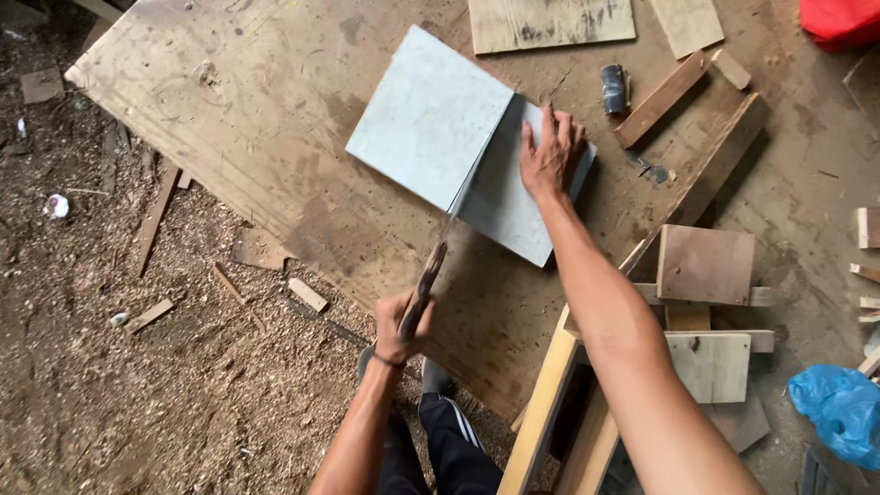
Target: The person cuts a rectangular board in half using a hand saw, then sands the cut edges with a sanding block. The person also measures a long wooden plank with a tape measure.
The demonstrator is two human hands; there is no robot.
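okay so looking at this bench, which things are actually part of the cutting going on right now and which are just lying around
In use:
- grey sheet
- saw, gripped by the left hand
- right hand, pressed flat on the sheet
- plywood board under the sheet

Lying about:
- dark roll
- wood offcuts
- blue bag
- red thing

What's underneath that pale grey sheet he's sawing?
The grey sheet lies on a big worn plywood board. The right hand presses it flat; the left hand holds the saw. The board beneath is covered.
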